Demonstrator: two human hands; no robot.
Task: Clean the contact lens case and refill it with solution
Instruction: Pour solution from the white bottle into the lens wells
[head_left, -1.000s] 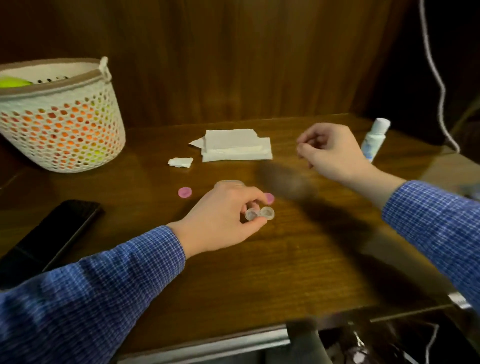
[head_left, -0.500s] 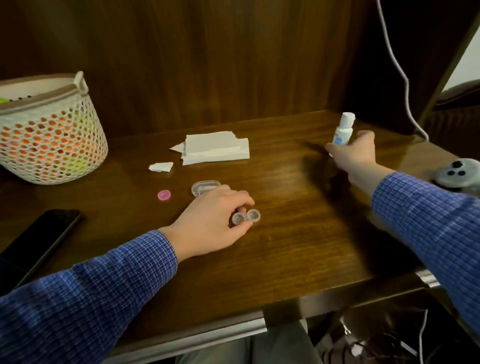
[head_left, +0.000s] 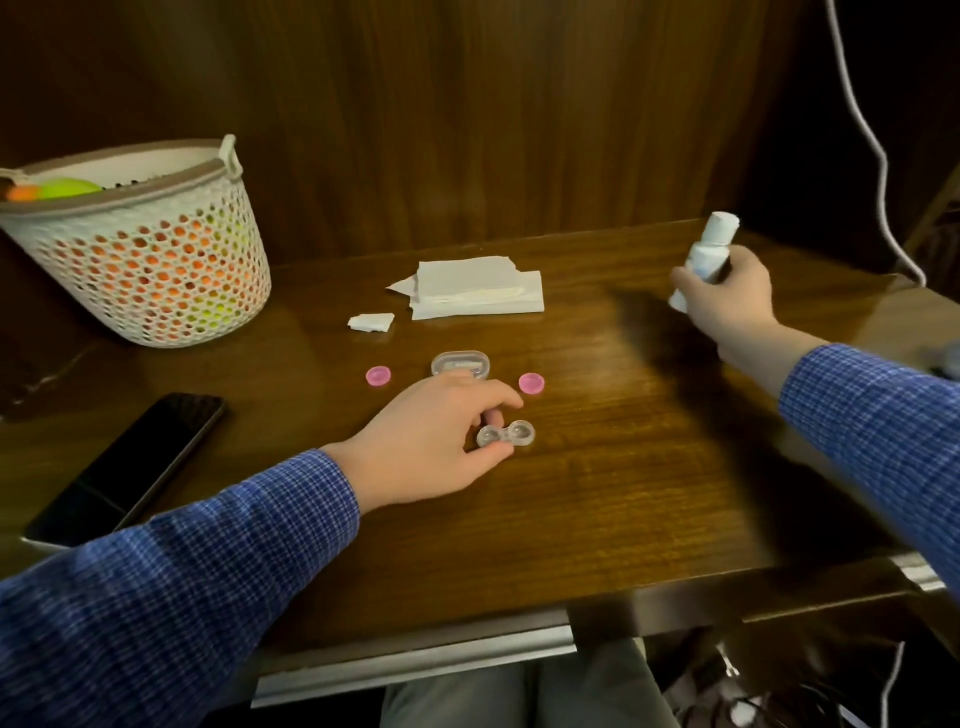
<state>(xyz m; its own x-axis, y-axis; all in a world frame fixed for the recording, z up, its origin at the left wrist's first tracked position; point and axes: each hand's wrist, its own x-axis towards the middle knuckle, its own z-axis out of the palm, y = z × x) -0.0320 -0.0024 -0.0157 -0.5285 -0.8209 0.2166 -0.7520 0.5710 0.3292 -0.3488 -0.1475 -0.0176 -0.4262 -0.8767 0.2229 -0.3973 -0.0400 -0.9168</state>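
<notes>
lens case (head_left: 506, 434) sits on the wooden table (head_left: 597, 493), mid front, both cups open and facing up, caps off. your left hand (head_left: 436, 441) pinches its left cup between thumb and fingertips, pinning it to the wood. two pink caps lie apart behind it, one (head_left: 377, 375) to the left, one (head_left: 531, 383) just right of your fingers, with a small clear oval container (head_left: 461, 362) between them.

your right hand (head_left: 727, 296) is wrapped round the solution bottle (head_left: 706, 254), lifted off the table at the far right, white cap up, tilted a bit; can't tell if the cap is loose.

handling guess: the case looks tiny, light, hard plastic, probably slick, likely to skate or flip if you squeeze solution at it one-handed. keep the hold low on the bridge or outer cup wall, fingers clear of the cup mouths. the bottle looks soft-walled and light; hold mid body so a squeeze doses gently.

tissues (head_left: 475, 288) stacked at the back, a torn scrap (head_left: 370, 322) beside them. basket (head_left: 140, 249) far left, phone (head_left: 124, 462) near left.
</notes>
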